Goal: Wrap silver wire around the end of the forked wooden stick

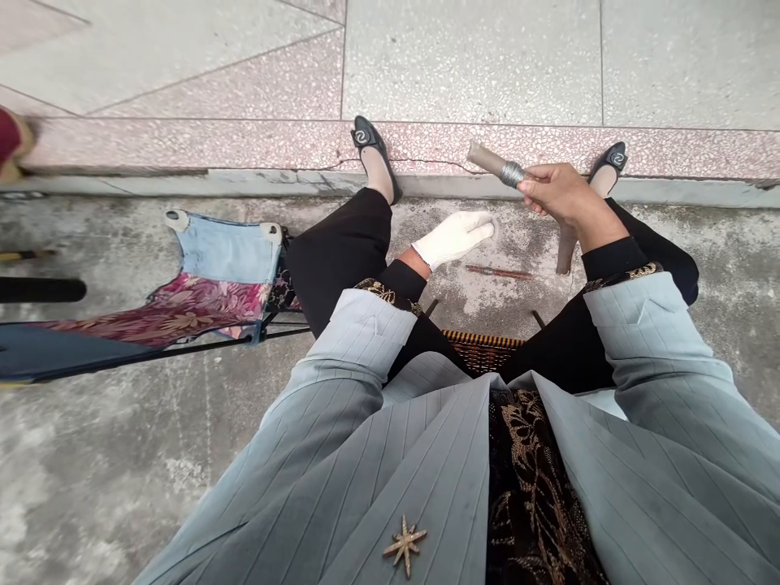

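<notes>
One bare right hand [561,193] is clamping its fingertips on a wire-wrapped rod [486,159]; the gloved left hand [457,237] is hovering near a thin reddish stick [500,272], fingers together, any pinch unclear.

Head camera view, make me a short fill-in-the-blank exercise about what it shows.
The left hand wears a white cloth ____.
The bare right hand holds a grey-brown cylindrical stick wound with silvery ____.
The gold-coloured brooch on the pale grey pinstriped jacket is shaped like a ____.

Missing words: glove; wire; star.
</notes>
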The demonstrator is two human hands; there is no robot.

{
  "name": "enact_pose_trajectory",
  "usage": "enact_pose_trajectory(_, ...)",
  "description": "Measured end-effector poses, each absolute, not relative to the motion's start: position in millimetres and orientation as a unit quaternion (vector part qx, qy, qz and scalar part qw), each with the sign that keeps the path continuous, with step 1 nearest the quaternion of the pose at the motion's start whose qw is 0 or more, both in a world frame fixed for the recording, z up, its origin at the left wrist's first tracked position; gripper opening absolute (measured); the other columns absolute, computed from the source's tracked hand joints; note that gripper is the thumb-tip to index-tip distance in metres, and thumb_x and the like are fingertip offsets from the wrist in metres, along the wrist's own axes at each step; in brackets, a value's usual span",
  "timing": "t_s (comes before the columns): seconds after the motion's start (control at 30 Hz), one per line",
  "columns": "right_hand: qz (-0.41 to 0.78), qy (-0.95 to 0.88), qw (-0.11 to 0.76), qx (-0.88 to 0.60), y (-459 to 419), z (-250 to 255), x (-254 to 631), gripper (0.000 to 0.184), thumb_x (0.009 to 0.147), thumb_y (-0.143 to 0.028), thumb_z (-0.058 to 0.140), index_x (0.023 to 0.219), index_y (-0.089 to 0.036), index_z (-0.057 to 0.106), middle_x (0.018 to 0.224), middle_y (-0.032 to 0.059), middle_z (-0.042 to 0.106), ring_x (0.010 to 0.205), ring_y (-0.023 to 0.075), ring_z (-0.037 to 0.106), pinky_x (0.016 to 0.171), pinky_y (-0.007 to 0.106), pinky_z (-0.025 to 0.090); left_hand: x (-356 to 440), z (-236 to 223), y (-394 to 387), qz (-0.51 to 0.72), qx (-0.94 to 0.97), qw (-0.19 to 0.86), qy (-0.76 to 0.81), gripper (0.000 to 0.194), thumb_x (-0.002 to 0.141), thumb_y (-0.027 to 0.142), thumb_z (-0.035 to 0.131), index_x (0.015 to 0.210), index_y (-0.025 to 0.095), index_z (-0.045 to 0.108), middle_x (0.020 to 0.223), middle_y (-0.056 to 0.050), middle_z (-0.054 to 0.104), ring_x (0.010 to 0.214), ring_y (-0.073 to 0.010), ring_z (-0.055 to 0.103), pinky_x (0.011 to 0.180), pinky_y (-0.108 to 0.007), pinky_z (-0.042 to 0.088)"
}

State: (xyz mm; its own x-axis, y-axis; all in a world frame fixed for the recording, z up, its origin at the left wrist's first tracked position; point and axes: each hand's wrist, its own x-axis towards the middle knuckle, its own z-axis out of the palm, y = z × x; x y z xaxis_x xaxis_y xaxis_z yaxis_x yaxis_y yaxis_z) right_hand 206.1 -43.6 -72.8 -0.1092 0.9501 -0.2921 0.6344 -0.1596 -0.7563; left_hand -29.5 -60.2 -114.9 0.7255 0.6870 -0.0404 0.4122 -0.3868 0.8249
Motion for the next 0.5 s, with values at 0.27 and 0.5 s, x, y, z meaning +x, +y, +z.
enact_pose_trajectory(0.27, 0.289, -0.72, -0.194, -0.6, -41, -75, 202, 0.021, 0.089, -0.031, 0.071, 0.105, -0.022, 0.082, 0.093, 0.0069, 0.074, 0.085, 0.0238, 0.066, 0.072, 0.033, 0.043, -31, -120, -59, 0.051, 0.853, 0.381, 0.354, 0.031, 0.097, 0.036, 0.047, 0.092, 0.016, 0.07, 0.081, -0.005, 0.068, 0.079, -0.0201, 0.062, 0.077, -0.031, 0.044)
enact_pose_trajectory(0.5, 0.572, -0.694, -0.085, -0.43, -50, -50, 220, 0.045, 0.083, -0.055, 0.076, 0.116, -0.024, 0.079, 0.077, -0.0004, 0.07, 0.067, 0.0136, 0.058, 0.067, 0.028, 0.046, -37, -113, -54, 0.139, 0.773, 0.476, 0.395, 0.024, 0.095, 0.033, 0.052, 0.088, 0.015, 0.067, 0.075, -0.002, 0.063, 0.077, -0.0151, 0.058, 0.077, -0.029, 0.043)
